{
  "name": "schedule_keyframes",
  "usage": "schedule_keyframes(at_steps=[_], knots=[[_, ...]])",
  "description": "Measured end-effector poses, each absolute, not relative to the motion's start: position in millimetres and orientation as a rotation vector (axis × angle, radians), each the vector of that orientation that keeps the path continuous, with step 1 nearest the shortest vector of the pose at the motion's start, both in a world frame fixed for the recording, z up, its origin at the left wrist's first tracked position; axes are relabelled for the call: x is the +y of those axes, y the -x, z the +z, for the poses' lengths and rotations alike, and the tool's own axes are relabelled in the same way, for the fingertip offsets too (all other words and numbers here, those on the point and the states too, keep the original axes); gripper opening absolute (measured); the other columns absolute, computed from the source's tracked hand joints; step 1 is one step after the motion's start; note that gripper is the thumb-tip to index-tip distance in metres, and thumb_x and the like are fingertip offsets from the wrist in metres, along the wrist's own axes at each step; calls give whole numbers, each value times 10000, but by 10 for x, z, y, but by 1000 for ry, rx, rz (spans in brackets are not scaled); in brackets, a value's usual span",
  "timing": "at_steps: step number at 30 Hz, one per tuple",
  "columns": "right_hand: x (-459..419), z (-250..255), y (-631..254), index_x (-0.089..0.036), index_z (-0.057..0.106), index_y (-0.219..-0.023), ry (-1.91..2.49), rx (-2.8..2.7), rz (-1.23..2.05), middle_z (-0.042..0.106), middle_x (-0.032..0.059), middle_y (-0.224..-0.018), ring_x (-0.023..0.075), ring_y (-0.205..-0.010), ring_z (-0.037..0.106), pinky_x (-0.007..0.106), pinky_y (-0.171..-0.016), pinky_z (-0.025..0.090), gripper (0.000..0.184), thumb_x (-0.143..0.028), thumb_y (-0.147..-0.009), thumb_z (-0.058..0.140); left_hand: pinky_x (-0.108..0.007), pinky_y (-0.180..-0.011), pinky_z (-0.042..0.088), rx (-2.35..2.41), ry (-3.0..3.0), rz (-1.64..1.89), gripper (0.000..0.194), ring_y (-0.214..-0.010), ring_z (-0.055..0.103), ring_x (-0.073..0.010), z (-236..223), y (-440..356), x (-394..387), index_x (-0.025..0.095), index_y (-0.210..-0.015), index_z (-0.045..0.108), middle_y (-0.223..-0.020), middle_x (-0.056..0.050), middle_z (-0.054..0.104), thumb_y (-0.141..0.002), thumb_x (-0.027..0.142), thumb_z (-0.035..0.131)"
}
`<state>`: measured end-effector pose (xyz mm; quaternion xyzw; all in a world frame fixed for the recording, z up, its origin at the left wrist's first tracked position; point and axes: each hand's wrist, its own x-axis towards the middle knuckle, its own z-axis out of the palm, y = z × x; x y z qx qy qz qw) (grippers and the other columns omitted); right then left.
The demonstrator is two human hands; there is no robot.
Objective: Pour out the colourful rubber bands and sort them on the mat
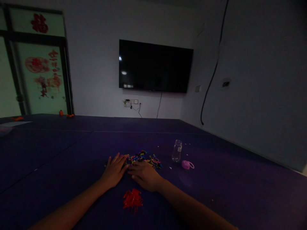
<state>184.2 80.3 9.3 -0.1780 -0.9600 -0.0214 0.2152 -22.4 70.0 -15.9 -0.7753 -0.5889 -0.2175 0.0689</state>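
Observation:
A loose pile of multicoloured paper clips (141, 156) lies on the dark purple table surface (79, 159). My left hand (114, 171) rests at the pile's left edge, palm down, fingers spread. From the right, my right hand (145, 175) lies across the near side of the pile with its fingers stretched toward my left hand, covering some clips. No held clip shows in either hand. Nearer to me, between my forearms, sits a separate heap of red paper clips (132, 199).
A clear bottle (177, 151) stands uncapped right of the pile, beside a pink lid with a loop (186, 164). Small white scraps (170, 167) are scattered nearby. Orange objects (70, 115) lie at the far left edge. A black cable (213, 75) hangs along the right wall.

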Motion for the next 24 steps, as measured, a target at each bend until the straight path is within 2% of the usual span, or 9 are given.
schedule_keyframes(at_steps=[5, 9, 14, 19, 24], knots=[[818, 95, -1827, -189, 631, -1067, 622, -2641, -77, 648, 49, -1131, 190, -1115, 526, 340, -964, 348, 248, -198, -905, 443, -618, -1041, 195, -1640, 2448, -727, 349, -1253, 427, -281, -78, 184, 638, 236, -1214, 553, -1271, -77, 581, -941, 344, 365], [850, 69, -1817, -168, 659, -937, 873, -2576, -137, 668, 65, -1037, 201, -1035, 559, 339, -926, 353, 243, -194, -912, 418, -564, -1069, 199, -1522, 2500, -764, 268, -1212, 468, -238, -31, 159, 600, 235, -1100, 614, -1192, -53, 627, -892, 198, 449], [838, 85, -1820, -163, 666, -847, 1079, -2508, -174, 669, 73, -990, 203, -991, 557, 346, -924, 334, 267, -188, -908, 407, -510, -1073, 251, -1546, 2471, -795, 373, -1240, 439, -235, -83, 199, 648, 218, -1128, 602, -1259, -68, 580, -821, 63, 458], [824, 105, -1805, -164, 658, -860, 1083, -2527, -179, 660, 76, -975, 203, -986, 547, 337, -909, 334, 243, -183, -898, 418, -535, -1063, 261, -1675, 2418, -722, 471, -1338, 305, -273, -153, 244, 722, 211, -1324, 454, -1395, -83, 456, -862, 126, 422], [854, 87, -1786, -170, 656, -898, 1071, -2538, -129, 653, 75, -977, 203, -999, 540, 330, -897, 340, 237, -188, -890, 420, -593, -1063, 189, -1696, 2472, -589, 484, -1366, 240, -296, -94, 201, 724, 225, -1390, 368, -1433, -92, 407, -937, 393, 367]])
